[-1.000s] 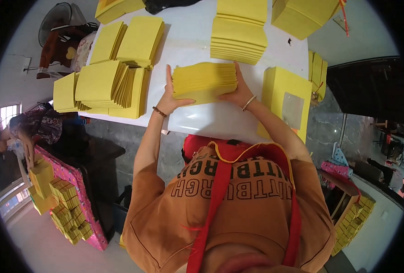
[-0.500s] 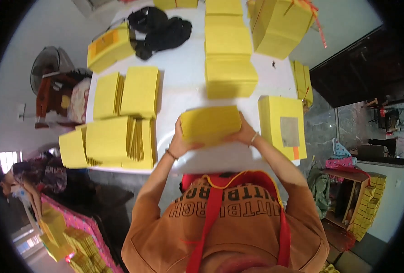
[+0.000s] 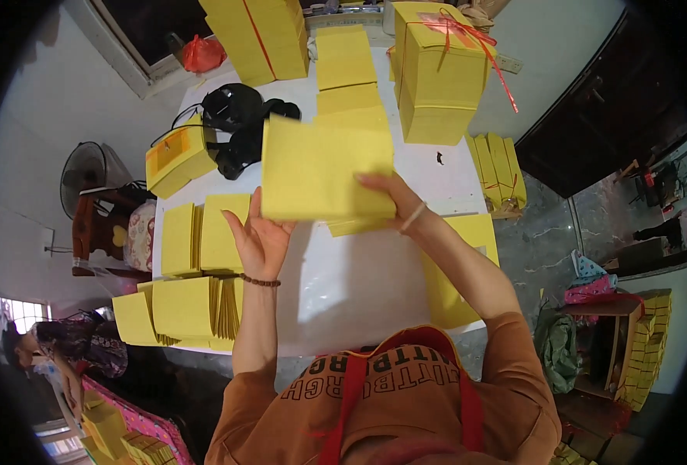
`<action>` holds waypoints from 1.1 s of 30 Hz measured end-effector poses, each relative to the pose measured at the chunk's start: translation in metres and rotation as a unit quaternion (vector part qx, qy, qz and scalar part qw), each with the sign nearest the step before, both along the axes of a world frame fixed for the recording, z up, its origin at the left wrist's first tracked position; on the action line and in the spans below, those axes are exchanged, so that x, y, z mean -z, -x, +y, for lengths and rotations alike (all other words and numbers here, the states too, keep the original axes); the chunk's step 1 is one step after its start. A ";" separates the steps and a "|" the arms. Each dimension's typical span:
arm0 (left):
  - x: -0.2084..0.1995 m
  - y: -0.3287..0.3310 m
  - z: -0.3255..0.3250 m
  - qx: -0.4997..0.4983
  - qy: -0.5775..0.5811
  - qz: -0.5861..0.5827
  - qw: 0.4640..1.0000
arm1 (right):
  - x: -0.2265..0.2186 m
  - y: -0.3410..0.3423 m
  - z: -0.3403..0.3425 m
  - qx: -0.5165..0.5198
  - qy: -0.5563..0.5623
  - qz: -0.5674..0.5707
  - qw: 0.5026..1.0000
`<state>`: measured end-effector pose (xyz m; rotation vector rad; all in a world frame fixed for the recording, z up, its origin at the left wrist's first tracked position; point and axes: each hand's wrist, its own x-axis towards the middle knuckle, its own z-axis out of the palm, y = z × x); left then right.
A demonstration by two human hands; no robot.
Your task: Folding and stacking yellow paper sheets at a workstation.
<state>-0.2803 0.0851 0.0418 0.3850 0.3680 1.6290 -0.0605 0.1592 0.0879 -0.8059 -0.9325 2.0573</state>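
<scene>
A stack of yellow paper (image 3: 324, 170) is held up above the white table, slightly blurred by motion. My right hand (image 3: 392, 200) grips its right end, thumb over the top face and the other fingers hidden beneath. At the lower left corner of the stack is my left hand (image 3: 262, 242), palm up, with the thumb stretched away and some fingertips partly behind the paper. It looks open and does not close on the stack. Beyond the held paper, a row of yellow paper stacks (image 3: 346, 58) runs toward the far edge of the table.
Folded yellow paper bundles (image 3: 181, 306) lie on the table's left side. A black bag (image 3: 235, 108) rests behind them. Tall tied stacks (image 3: 444, 77) stand at the far right, and another yellow stack (image 3: 456, 294) lies near my right forearm. Another person (image 3: 72, 349) is at the far left.
The paper stack has risen and moved away from me, its broad face now turned up. My left hand has opened from its left end, while my right hand keeps its grip.
</scene>
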 end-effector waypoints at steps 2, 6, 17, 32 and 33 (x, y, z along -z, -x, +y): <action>0.011 -0.009 0.025 0.020 -0.060 -0.004 0.998 | 0.002 0.018 0.029 -0.005 0.094 0.138 0.986; -0.009 -0.035 0.094 -0.041 -0.070 0.095 0.992 | 0.009 0.061 0.078 0.129 0.067 0.181 0.973; -0.042 -0.009 0.353 0.037 0.044 0.214 0.975 | -0.007 0.052 0.171 0.178 -0.031 -0.008 0.983; 0.087 0.001 0.504 0.123 0.141 0.322 0.928 | 0.102 -0.013 0.164 -0.064 -0.155 -0.289 0.942; 0.084 -0.003 0.503 0.150 0.136 0.278 0.939 | 0.107 -0.015 0.166 -0.063 -0.159 -0.294 0.940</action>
